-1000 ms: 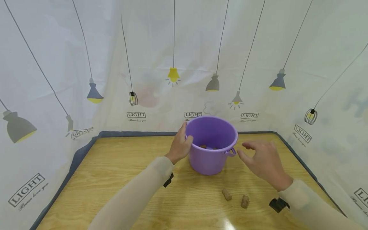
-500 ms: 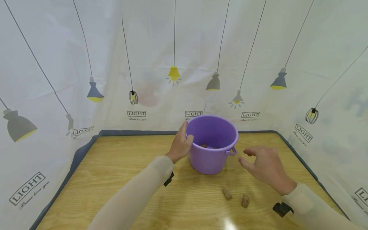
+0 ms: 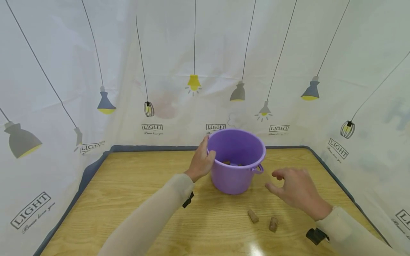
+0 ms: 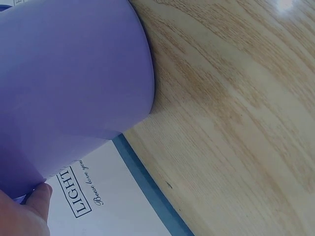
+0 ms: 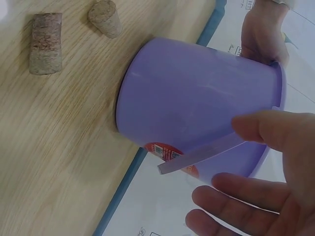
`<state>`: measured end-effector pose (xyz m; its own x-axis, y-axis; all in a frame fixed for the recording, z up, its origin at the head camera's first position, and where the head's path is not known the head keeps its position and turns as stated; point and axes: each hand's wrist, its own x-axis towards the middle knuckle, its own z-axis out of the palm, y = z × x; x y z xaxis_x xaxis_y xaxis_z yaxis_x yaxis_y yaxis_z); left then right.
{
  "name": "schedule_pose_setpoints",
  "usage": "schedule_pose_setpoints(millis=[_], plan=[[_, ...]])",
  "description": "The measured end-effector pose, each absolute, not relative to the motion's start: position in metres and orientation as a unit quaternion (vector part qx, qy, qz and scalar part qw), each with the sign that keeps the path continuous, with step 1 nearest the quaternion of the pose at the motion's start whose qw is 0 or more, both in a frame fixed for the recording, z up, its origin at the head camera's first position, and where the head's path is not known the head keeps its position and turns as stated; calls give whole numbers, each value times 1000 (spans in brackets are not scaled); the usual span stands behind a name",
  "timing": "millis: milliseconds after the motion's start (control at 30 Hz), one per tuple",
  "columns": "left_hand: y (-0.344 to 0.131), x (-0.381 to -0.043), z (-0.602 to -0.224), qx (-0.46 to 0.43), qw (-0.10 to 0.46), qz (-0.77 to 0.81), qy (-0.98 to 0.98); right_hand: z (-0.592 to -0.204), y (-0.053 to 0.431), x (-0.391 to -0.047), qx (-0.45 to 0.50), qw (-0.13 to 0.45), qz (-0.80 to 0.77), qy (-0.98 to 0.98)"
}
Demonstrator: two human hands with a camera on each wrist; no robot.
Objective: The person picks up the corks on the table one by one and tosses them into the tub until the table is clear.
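Observation:
A purple bucket (image 3: 231, 180) stands on the wooden table, with a few brown bits of cork (image 3: 226, 163) visible at its bottom. My left hand (image 3: 201, 163) grips the bucket's rim on the left side, thumb over the near edge. To the right of the bucket my right hand (image 3: 298, 188) hovers with fingers and thumb apart, holding nothing. In the right wrist view its thumb overlaps the bucket's purple handle (image 5: 206, 153), which hangs down the side. Two cork stoppers lie on the table in front of the bucket, one cork (image 3: 252, 216) left of the other cork (image 3: 273, 224).
The wooden table (image 3: 134, 185) runs back to a dark blue border (image 3: 157, 149). Behind and on both sides hangs a white cloth (image 3: 179, 46) printed with lamps. A red label (image 5: 162, 150) is on the bucket's side.
My right hand has drawn slightly down and right, away from the bucket. The left hand, the bucket and both loose corks stay in place.

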<state>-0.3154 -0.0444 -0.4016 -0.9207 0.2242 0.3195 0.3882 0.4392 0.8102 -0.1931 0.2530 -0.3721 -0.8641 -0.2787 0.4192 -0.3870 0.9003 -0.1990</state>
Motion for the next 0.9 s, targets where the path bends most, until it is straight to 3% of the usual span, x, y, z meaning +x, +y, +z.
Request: schedule_pose_setpoints(millis=[900], plan=[[-44, -314, -400, -182, 87, -491, -848, -391, 255, -187, 162, 89, 105, -977]])
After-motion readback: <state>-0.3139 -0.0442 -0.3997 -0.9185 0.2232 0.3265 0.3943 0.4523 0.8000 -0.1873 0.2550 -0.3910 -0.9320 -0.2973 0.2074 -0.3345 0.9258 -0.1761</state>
